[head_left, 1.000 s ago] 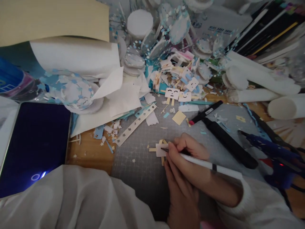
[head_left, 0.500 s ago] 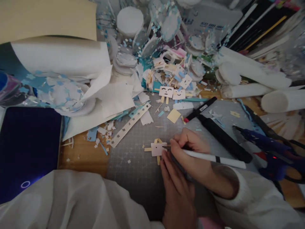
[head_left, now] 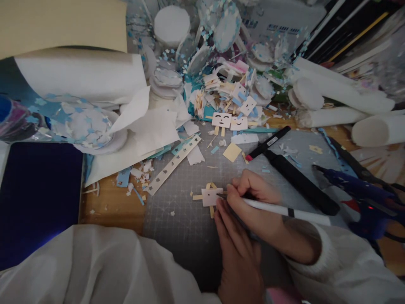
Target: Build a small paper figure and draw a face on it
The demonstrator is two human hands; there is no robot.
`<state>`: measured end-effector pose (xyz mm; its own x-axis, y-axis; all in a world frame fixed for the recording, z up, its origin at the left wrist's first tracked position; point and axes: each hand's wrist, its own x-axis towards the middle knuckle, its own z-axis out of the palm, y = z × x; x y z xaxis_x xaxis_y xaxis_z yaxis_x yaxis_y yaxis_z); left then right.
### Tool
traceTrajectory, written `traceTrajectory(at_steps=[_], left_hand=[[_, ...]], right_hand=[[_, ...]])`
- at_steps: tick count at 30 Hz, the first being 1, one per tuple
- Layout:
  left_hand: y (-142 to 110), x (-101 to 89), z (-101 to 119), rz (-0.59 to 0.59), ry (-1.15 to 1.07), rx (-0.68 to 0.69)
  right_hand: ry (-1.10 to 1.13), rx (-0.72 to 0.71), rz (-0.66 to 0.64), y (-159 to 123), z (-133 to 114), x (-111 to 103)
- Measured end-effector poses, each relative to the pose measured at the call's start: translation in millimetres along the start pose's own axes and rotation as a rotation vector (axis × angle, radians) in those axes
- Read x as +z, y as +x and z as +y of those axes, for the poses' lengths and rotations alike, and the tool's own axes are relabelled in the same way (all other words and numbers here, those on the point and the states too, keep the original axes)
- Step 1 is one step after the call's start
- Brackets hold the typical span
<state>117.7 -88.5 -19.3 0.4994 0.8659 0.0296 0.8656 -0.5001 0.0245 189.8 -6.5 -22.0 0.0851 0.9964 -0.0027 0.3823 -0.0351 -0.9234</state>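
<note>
A small paper figure (head_left: 207, 197) lies on the grey cutting mat (head_left: 177, 236). It has a white square head with a dark dot, plus cream strips sticking out and a loop on top. My right hand (head_left: 253, 198) is closed around a white pen (head_left: 284, 211), whose dark tip meets the right part of the square. Stretched out flat, the fingers of my left hand (head_left: 237, 253) rest at the square's lower right edge, steadying it. Farther back are paper figures with drawn faces, one winking (head_left: 221, 120) and one smiling (head_left: 238, 123).
Black markers (head_left: 300, 183) lie right of my hands, beside a blue glue gun (head_left: 357, 194) with a red light. A punched cream strip (head_left: 174, 164) and paper scraps lie to the left, near a dark tablet (head_left: 41, 190). White rolls (head_left: 341, 86) are at the back right.
The view has shifted very slightly. Both hands, the pen and the paper figure keep nearly the same positions relative to each other.
</note>
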Motion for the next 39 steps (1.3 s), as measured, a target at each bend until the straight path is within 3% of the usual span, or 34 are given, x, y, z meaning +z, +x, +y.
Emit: traceTrajectory(at_steps=[4, 9, 13, 26, 31, 39], left_hand=[[0, -1.3, -3, -0.022, 0.019, 0.066], [0, -0.5, -4, 0.012, 0.017, 0.043], [-2, 3.4, -1, 0.022, -0.055, 0.063], [-3, 2.5, 1, 0.044, -0.039, 0.081], [-2, 3.5, 5, 0.042, -0.049, -0.008], [-8, 17.9, 8, 0.035, -0.237, -0.017]], right_hand=[[-0.064, 0.011, 0.007, 1, -2, 1], [-0.001, -0.076, 0.029, 4, -4, -2], [-0.044, -0.137, -0.051, 2, -6, -2], [-0.184, -0.137, -0.035, -2, -4, 0], [0.032, -0.091, -0.052, 2, -1, -1], [-0.131, -0.174, -0.100, 1, -5, -1]])
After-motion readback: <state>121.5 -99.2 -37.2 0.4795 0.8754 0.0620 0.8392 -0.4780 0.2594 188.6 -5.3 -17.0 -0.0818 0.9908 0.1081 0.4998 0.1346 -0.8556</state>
